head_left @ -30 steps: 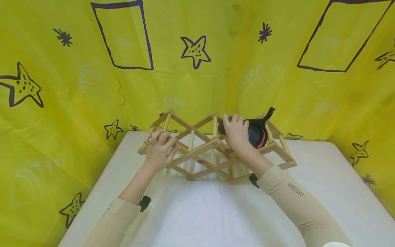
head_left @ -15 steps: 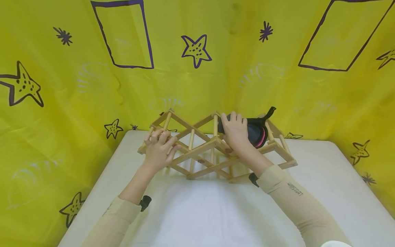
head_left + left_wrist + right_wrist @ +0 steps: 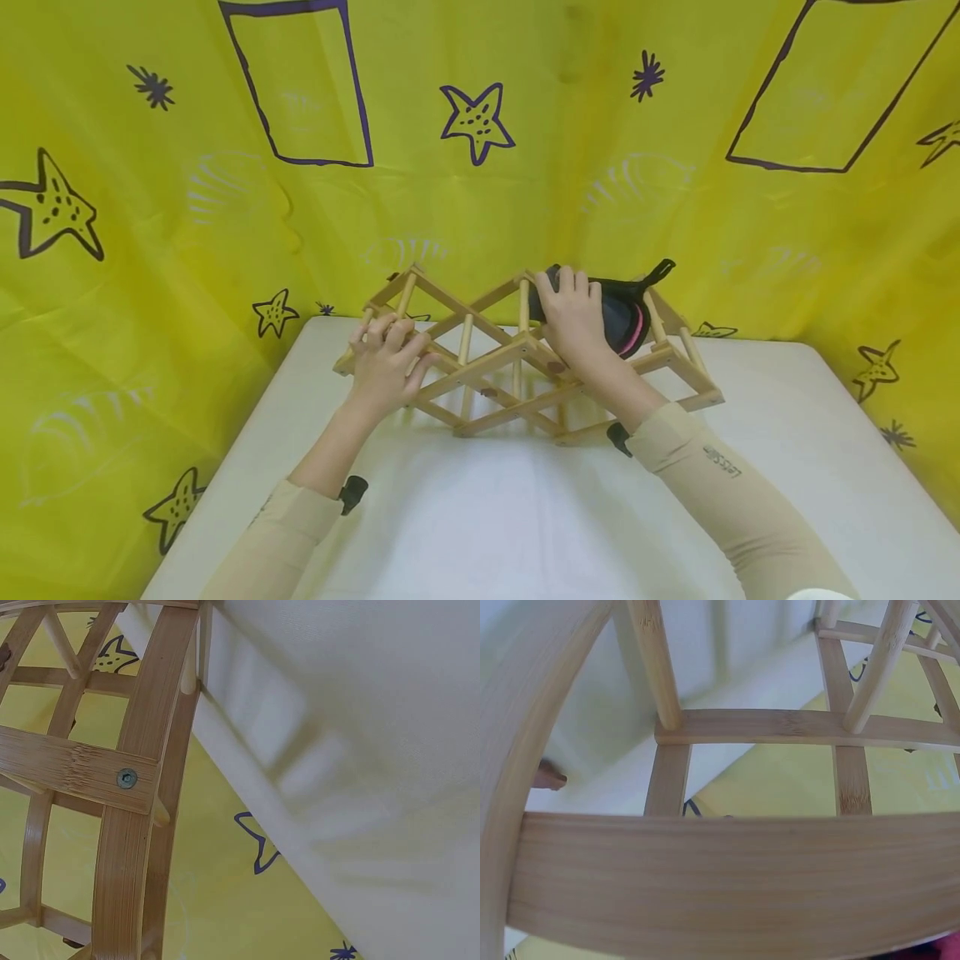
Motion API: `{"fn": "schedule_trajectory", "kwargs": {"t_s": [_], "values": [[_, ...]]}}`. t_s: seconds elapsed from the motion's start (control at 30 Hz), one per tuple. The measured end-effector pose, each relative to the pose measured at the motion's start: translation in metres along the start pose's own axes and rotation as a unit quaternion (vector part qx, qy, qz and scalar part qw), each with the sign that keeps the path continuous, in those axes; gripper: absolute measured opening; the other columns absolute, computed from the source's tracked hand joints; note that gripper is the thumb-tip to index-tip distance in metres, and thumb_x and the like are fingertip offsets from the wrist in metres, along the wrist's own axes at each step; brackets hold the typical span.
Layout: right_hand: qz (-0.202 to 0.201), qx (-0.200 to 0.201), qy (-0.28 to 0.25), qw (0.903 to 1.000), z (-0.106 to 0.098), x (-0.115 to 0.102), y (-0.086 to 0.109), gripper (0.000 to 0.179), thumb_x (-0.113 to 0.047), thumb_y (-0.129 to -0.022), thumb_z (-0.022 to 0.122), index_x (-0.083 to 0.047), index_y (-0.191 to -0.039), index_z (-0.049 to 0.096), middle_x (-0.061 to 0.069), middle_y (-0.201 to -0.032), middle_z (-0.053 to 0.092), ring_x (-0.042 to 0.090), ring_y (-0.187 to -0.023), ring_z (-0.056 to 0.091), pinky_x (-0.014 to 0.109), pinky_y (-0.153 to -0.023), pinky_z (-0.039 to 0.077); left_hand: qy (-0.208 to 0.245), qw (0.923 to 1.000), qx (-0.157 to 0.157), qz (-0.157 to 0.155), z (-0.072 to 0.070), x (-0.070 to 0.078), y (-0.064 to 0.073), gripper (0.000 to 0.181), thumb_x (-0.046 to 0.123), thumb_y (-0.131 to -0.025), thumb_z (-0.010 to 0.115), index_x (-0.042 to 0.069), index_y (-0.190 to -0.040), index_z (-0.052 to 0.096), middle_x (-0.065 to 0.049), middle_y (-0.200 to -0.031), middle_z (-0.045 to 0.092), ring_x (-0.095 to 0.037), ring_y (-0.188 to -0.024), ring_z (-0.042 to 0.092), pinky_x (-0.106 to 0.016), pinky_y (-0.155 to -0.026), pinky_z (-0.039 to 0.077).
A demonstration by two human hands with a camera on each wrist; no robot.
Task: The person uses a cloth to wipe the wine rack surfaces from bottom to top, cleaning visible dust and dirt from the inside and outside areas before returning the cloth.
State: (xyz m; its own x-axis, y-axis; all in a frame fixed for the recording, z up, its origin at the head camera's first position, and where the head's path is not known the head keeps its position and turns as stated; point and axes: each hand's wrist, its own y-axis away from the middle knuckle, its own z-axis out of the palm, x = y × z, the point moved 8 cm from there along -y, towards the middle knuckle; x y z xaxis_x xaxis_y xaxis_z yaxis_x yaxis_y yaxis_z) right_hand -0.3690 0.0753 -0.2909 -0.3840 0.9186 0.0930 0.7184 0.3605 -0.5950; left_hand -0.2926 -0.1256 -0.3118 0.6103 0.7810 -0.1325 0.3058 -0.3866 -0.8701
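Observation:
A folding wooden lattice rack (image 3: 517, 354) with round dowels stands on the table; its slats also show in the left wrist view and right wrist view. My left hand (image 3: 384, 358) grips its left part, fingers bent over the top, fingertips partly hidden. My right hand (image 3: 573, 321) holds a black rounded thing with pink edging and a strap loop (image 3: 626, 321). That thing lies in the rack's upper right part, partly covered by the hand. Neither hand shows in its own wrist view, where slats (image 3: 131, 787) and a wide slat (image 3: 735, 877) fill much of the picture.
The white table (image 3: 465, 517) reaches to a yellow curtain (image 3: 480, 208) with drawn stars and frames, right behind the rack. Black wrist cameras (image 3: 352, 493) are strapped under both forearms.
The black thing and its strap loop have tilted slightly up and to the right under my right hand. My left hand and the rack look the same.

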Motion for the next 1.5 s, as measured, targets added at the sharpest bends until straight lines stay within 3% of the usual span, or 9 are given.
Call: {"fn": "schedule_trajectory", "kwargs": {"t_s": [0.1,0.37,0.67,0.93,1.07,1.2,1.37,1.5], "values": [[0.006,-0.009,0.005,0.9999,0.002,0.001,0.001,0.057,-0.004,-0.064,0.075,-0.007,-0.111,0.044,0.019,-0.096,0.046,0.031,-0.080,0.042,0.043,-0.069,0.037,0.001,1.0000,0.001,0.002,0.001,0.000,0.000,0.040,0.044,-0.096,0.037,0.011,-0.086,0.057,-0.009,-0.098,0.045,-0.031,-0.102,0.033,-0.053,-0.084,0.017],[0.036,-0.077,0.032,0.9959,0.010,0.006,0.004,0.062,-0.013,-0.067,0.077,-0.008,-0.118,0.044,0.021,-0.100,0.048,0.035,-0.086,0.045,0.046,-0.074,0.039,0.007,1.0000,-0.002,0.004,0.001,0.001,0.000,0.039,0.043,-0.095,0.039,0.010,-0.086,0.057,-0.009,-0.098,0.045,-0.032,-0.103,0.033,-0.053,-0.083,0.016],[0.000,-0.018,-0.001,0.9998,0.002,0.000,0.000,0.060,-0.006,-0.062,0.079,-0.007,-0.109,0.041,0.019,-0.099,0.045,0.031,-0.082,0.040,0.043,-0.070,0.036,0.007,1.0000,-0.004,0.002,-0.001,0.000,-0.001,0.038,0.042,-0.096,0.039,0.010,-0.086,0.057,-0.009,-0.098,0.044,-0.032,-0.103,0.033,-0.054,-0.084,0.016],[0.073,-0.116,0.019,0.9904,0.015,0.011,0.003,0.064,-0.014,-0.068,0.078,-0.009,-0.119,0.040,0.020,-0.108,0.046,0.038,-0.098,0.043,0.053,-0.083,0.035,0.007,0.9999,-0.007,0.004,0.000,0.001,-0.001,0.037,0.041,-0.096,0.039,0.011,-0.086,0.057,-0.009,-0.098,0.044,-0.032,-0.102,0.033,-0.054,-0.085,0.016],[0.083,-0.130,0.021,0.9878,0.017,0.013,0.004,0.061,-0.013,-0.070,0.076,-0.009,-0.119,0.040,0.020,-0.109,0.045,0.039,-0.099,0.042,0.053,-0.084,0.034,0.005,1.0000,-0.006,0.003,0.000,0.000,-0.001,0.038,0.042,-0.096,0.038,0.011,-0.086,0.057,-0.008,-0.098,0.044,-0.031,-0.102,0.033,-0.054,-0.086,0.016],[0.076,-0.094,0.010,0.9926,0.011,0.012,0.003,0.058,-0.008,-0.068,0.075,-0.008,-0.115,0.041,0.019,-0.106,0.045,0.038,-0.096,0.040,0.051,-0.080,0.034,0.000,1.0000,-0.002,0.002,-0.001,0.000,0.000,0.040,0.043,-0.096,0.037,0.010,-0.086,0.058,-0.009,-0.098,0.044,-0.031,-0.102,0.033,-0.054,-0.085,0.016],[0.060,0.002,-0.007,0.9982,-0.004,0.009,0.002,0.054,-0.002,-0.064,0.074,-0.006,-0.109,0.044,0.018,-0.105,0.045,0.036,-0.091,0.039,0.049,-0.076,0.032,-0.002,1.0000,-0.001,0.004,0.000,0.000,0.000,0.040,0.042,-0.096,0.038,0.010,-0.085,0.058,-0.010,-0.098,0.045,-0.032,-0.102,0.033,-0.053,-0.083,0.017],[0.034,0.080,-0.025,0.9959,-0.020,0.007,0.003,0.053,0.000,-0.063,0.075,-0.005,-0.105,0.044,0.019,-0.104,0.046,0.037,-0.090,0.041,0.050,-0.076,0.034,-0.002,1.0000,-0.001,0.006,0.000,0.001,0.000,0.039,0.042,-0.096,0.038,0.010,-0.086,0.058,-0.010,-0.098,0.045,-0.031,-0.101,0.033,-0.054,-0.081,0.017]]}}
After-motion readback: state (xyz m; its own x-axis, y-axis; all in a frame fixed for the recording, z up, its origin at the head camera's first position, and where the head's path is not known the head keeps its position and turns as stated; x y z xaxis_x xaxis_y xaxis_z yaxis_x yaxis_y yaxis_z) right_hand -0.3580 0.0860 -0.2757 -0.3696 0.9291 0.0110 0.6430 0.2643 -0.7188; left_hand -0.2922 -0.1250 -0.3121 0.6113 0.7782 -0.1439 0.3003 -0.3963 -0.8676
